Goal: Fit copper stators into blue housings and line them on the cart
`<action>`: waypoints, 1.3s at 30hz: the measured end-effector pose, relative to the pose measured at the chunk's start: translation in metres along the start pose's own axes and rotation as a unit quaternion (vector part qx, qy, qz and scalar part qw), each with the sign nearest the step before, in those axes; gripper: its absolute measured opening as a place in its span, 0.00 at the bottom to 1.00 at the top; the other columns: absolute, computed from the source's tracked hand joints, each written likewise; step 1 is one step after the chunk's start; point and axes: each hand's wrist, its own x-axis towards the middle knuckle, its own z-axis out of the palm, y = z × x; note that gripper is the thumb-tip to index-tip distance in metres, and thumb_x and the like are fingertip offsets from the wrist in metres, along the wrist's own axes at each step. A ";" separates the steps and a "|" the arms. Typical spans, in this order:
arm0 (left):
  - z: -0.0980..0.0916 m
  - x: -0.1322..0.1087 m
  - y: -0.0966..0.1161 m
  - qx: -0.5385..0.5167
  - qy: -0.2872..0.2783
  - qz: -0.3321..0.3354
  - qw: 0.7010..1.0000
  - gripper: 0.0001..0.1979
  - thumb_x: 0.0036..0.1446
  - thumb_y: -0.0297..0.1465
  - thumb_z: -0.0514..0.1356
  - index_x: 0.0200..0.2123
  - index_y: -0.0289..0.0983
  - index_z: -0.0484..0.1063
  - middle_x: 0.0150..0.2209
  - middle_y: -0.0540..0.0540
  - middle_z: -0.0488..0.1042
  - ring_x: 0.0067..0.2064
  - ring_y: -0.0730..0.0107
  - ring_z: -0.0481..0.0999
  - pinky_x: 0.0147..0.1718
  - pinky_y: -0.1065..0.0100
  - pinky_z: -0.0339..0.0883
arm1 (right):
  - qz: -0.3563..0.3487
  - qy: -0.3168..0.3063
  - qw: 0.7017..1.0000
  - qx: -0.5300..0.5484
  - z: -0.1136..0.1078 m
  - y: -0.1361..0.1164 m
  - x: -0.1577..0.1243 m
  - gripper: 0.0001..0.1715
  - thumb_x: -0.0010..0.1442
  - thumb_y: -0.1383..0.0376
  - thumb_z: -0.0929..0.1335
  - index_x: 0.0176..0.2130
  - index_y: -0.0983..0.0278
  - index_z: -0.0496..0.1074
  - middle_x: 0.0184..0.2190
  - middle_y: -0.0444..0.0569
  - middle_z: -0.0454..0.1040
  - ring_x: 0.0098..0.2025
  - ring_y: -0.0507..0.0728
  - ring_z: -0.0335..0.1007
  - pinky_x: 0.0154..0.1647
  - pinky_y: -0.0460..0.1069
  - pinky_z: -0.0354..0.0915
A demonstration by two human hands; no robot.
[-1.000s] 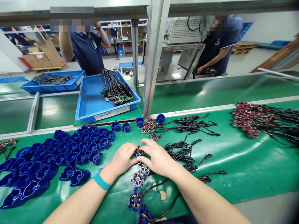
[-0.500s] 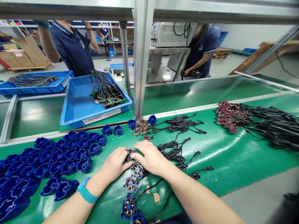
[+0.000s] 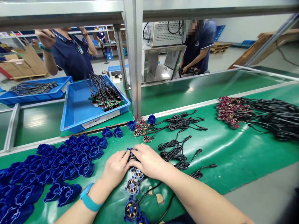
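Both of my hands are closed around a blue plastic motor housing (image 3: 131, 153) with a wound copper coil core in it. My left hand (image 3: 115, 168) grips its left side, wearing a teal wristband (image 3: 90, 199). From the right, my right hand (image 3: 148, 161) presses on it with thumb and fingers, covering much of it. Toward me runs a row of filled housings: one partly under my right hand (image 3: 137, 172), a second housing (image 3: 132, 185) and a third housing (image 3: 131, 210). Beyond my hands lie loose coil cores (image 3: 146, 138) with black cables (image 3: 179, 121).
Many blue housings (image 3: 58, 160) cover the table's left side. A pile of cabled cores (image 3: 230, 112) lies far right. Behind the bench edge stands a blue tray (image 3: 77, 99) of cabled circuit boards. A metal post (image 3: 135, 62) rises ahead. Two co-workers stand beyond.
My hands have drawn closer together, and my right fingers and thumb have come down onto the housing. The view has shifted slightly. The left co-worker's raised hand has come into view.
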 end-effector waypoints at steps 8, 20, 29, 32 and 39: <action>0.002 -0.002 0.010 0.040 -0.089 -0.024 0.995 0.17 0.67 0.32 0.54 0.55 0.32 0.71 0.28 0.43 0.77 0.28 0.60 0.77 0.26 0.62 0.72 | 0.002 0.003 1.000 0.026 -0.001 0.002 -0.002 0.25 0.68 0.49 0.67 0.49 0.68 0.76 0.44 0.56 0.75 0.46 0.62 0.69 0.49 0.56 0.65; 0.000 0.002 -0.008 -0.221 -0.035 -0.088 0.971 0.14 0.65 0.39 0.61 0.50 0.38 0.69 0.48 0.38 0.78 0.49 0.58 0.79 0.48 0.58 0.76 | 0.245 0.043 0.964 -0.098 -0.011 0.054 0.011 0.17 0.61 0.56 0.74 0.41 0.66 0.75 0.43 0.58 0.77 0.49 0.66 0.68 0.48 0.57 0.60; 0.004 0.009 -0.018 -0.348 0.000 -0.317 0.882 0.15 0.67 0.43 0.54 0.36 0.39 0.72 0.26 0.51 0.73 0.25 0.72 0.71 0.26 0.70 0.65 | 0.157 -0.012 0.985 -0.072 -0.004 0.045 0.015 0.14 0.59 0.59 0.75 0.40 0.66 0.75 0.35 0.55 0.78 0.44 0.64 0.72 0.50 0.55 0.59; 0.005 0.032 -0.027 -0.315 0.058 -0.387 0.864 0.15 0.63 0.45 0.60 0.36 0.38 0.73 0.28 0.51 0.73 0.25 0.73 0.70 0.26 0.71 0.64 | 0.139 -0.026 0.990 -0.022 -0.002 0.044 0.016 0.14 0.60 0.61 0.75 0.44 0.65 0.75 0.38 0.53 0.80 0.43 0.62 0.74 0.45 0.52 0.61; 0.021 0.072 -0.028 -0.454 -0.144 -0.376 0.795 0.24 0.57 0.53 0.61 0.32 0.36 0.74 0.21 0.51 0.73 0.18 0.74 0.66 0.19 0.72 0.57 | 0.119 0.034 0.991 0.044 0.003 0.044 0.018 0.16 0.59 0.66 0.75 0.48 0.61 0.73 0.40 0.47 0.78 0.44 0.58 0.74 0.45 0.51 0.62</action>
